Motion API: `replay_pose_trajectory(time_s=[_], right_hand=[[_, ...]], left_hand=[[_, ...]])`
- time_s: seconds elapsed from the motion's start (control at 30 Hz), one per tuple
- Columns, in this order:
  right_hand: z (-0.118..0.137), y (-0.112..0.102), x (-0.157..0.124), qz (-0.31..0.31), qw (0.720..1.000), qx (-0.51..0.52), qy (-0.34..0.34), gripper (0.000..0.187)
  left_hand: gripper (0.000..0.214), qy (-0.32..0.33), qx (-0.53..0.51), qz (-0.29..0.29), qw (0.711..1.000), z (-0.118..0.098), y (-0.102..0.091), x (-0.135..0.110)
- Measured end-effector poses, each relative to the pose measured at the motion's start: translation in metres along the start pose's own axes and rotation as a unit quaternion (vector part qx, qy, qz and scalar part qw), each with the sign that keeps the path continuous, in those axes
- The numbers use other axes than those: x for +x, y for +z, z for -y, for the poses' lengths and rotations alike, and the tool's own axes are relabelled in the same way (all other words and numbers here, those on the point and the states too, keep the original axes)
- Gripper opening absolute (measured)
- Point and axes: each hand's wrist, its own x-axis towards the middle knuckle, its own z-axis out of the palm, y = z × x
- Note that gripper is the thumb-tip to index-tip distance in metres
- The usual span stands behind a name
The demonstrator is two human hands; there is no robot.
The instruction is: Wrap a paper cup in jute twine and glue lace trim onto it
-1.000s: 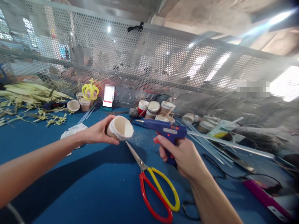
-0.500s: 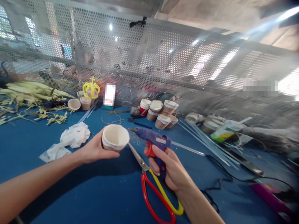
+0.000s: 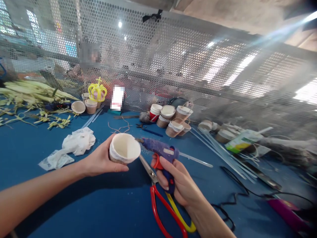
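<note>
My left hand [image 3: 99,160] is wrapped round a small cream paper cup [image 3: 123,151], tilted so its open mouth faces me. My right hand [image 3: 179,180] grips a blue hot glue gun [image 3: 160,152] with a red trigger. The gun's nozzle touches or nearly touches the cup's right rim. A clear glue stick [image 3: 195,159] sticks out of the gun's back. Red and yellow handled scissors [image 3: 163,201] lie on the blue table [image 3: 111,208] below both hands.
A crumpled white plastic bag [image 3: 74,143] lies left of the cup. Several paper cups [image 3: 170,119] and glue sticks [image 3: 223,148] stand at the back, a yellow crown [image 3: 97,92] and green leaves [image 3: 32,99] at far left. A black cable [image 3: 232,195] runs right. Perforated metal screen [image 3: 173,59] behind.
My right hand has brought the glue gun left and nearer, until its nozzle reached the cup's rim. My left hand lowered the cup slightly and turned its mouth more toward me.
</note>
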Motion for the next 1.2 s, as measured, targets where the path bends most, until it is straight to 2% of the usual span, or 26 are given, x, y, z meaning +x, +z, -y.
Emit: replay_pose_trajectory(time_s=[0.1, 0.2, 0.27, 0.37, 0.57, 0.7, 0.8, 0.87, 0.97, 1.07, 1.2], right_hand=[[0.004, -0.002, -0.002, -0.022, 0.991, -0.128, -0.028, 0.036], [0.009, -0.004, -0.003, -0.028, 0.96, -0.273, -0.054, 0.044], [0.011, -0.004, -0.005, -0.042, 0.944, -0.322, -0.064, 0.046], [0.013, -0.002, -0.007, -0.061, 0.938, -0.336, -0.063, 0.04], [0.015, -0.001, -0.008, -0.07, 0.951, -0.288, -0.086, 0.034], [0.014, -0.005, -0.005, -0.082, 0.937, -0.332, -0.072, 0.032], [0.016, -0.009, -0.004, -0.067, 0.922, -0.379, -0.047, 0.033], [0.018, -0.01, -0.005, -0.061, 0.923, -0.378, -0.039, 0.029], [0.02, -0.01, -0.009, -0.088, 0.92, -0.376, -0.067, 0.024], [0.019, -0.008, -0.011, -0.11, 0.896, -0.414, -0.117, 0.022], [0.014, -0.006, -0.01, -0.109, 0.866, -0.459, -0.166, 0.019]], left_hand=[[0.065, 0.012, 0.026, -0.005, 1.0, 0.001, 0.0, 0.001], [0.063, 0.017, 0.049, -0.013, 0.999, 0.002, -0.001, 0.001], [0.061, 0.012, 0.07, -0.02, 0.997, 0.003, -0.001, 0.002], [0.062, 0.008, 0.096, -0.024, 0.995, 0.004, -0.002, 0.002], [0.064, 0.008, 0.094, 0.003, 0.996, 0.004, -0.003, 0.001], [0.061, 0.007, 0.083, 0.018, 0.996, 0.005, -0.003, 0.001], [0.061, 0.0, 0.091, 0.025, 0.995, 0.006, -0.004, 0.001], [0.062, -0.007, 0.101, 0.026, 0.994, 0.003, -0.004, 0.002], [0.061, -0.025, 0.119, 0.023, 0.992, -0.002, -0.004, 0.002], [0.061, -0.029, 0.125, 0.028, 0.991, -0.005, -0.004, 0.002], [0.06, -0.018, 0.132, 0.03, 0.991, -0.005, -0.004, 0.001]])
